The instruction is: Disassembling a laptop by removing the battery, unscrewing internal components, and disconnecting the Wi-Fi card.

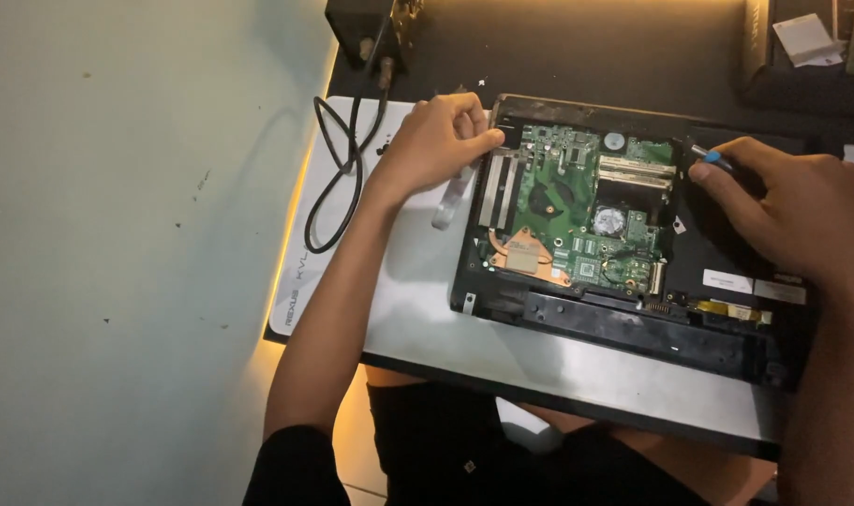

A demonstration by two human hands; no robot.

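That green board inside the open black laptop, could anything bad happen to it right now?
Maybe. The right hand holds a blue-tipped screwdriver right at the edge of the green circuit board; a slip could scratch its small parts. The left hand presses the black laptop shell at one corner only, so it might shift. The looped black cable lies near that arm and could snag.

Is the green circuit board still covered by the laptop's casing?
No, the green circuit board lies exposed inside the opened black laptop shell.
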